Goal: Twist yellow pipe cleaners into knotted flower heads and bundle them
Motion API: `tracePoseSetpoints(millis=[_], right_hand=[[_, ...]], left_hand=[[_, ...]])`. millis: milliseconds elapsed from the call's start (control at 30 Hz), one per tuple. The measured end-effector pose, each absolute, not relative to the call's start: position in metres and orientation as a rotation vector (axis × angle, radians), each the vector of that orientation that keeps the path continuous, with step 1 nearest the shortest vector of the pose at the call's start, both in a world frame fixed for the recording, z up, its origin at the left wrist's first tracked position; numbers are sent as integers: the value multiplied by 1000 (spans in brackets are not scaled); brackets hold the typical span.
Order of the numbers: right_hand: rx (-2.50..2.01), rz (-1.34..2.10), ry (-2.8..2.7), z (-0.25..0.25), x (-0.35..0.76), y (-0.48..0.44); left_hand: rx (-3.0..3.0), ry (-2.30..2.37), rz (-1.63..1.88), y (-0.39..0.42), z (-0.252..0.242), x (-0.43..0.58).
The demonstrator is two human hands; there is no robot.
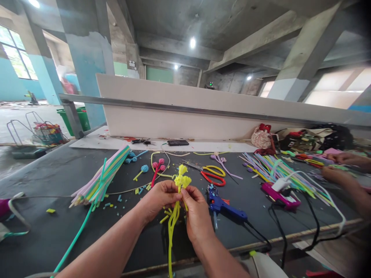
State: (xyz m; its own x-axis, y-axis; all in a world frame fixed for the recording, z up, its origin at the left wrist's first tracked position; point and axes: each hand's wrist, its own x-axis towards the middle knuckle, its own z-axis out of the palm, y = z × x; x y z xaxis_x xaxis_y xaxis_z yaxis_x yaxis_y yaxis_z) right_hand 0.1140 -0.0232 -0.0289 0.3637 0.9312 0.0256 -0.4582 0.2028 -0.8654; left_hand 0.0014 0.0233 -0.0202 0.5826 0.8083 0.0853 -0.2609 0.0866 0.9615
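A yellow pipe-cleaner flower (182, 180) with several long stems is held upright at the middle of the view. My left hand (164, 197) pinches it from the left, just below the bunched yellow heads. From the other side my right hand (194, 206) grips the same spot, thumb and fingers closed on the stems. The yellow stems (171, 235) hang down between my wrists toward the table's front edge. To the right of my right hand lies a blue glue gun (227, 206). Scissors with red and yellow handles (213, 175) rest just behind it.
Pipe-cleaner bundles lie left (101, 179) and right (278, 173). Finished-looking blue (144, 168), pink (158, 166) and purple flowers (218, 159) lie behind my hands. A magenta power strip (281, 195) trails cables. A co-worker's hands (339, 166) are at far right. A phone (177, 143) lies at the back.
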Motion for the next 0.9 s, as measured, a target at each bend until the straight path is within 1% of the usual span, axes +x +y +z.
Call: tracePoseSetpoints(millis=[267,467,767,900], right_hand=[[-816,1197,-605,-24,114,-26],[-763,1327,-534,-17,117,-27],[-700,1237,-550,-20,110,-28],[-672,1260,-566,-22,110,-29]], left_hand=[[1190,513,918,22,-17,-1],[1133,468,885,21,-18,-1],[1024,451,861,16,-14,1],[1001,456,861,15,-14,1]])
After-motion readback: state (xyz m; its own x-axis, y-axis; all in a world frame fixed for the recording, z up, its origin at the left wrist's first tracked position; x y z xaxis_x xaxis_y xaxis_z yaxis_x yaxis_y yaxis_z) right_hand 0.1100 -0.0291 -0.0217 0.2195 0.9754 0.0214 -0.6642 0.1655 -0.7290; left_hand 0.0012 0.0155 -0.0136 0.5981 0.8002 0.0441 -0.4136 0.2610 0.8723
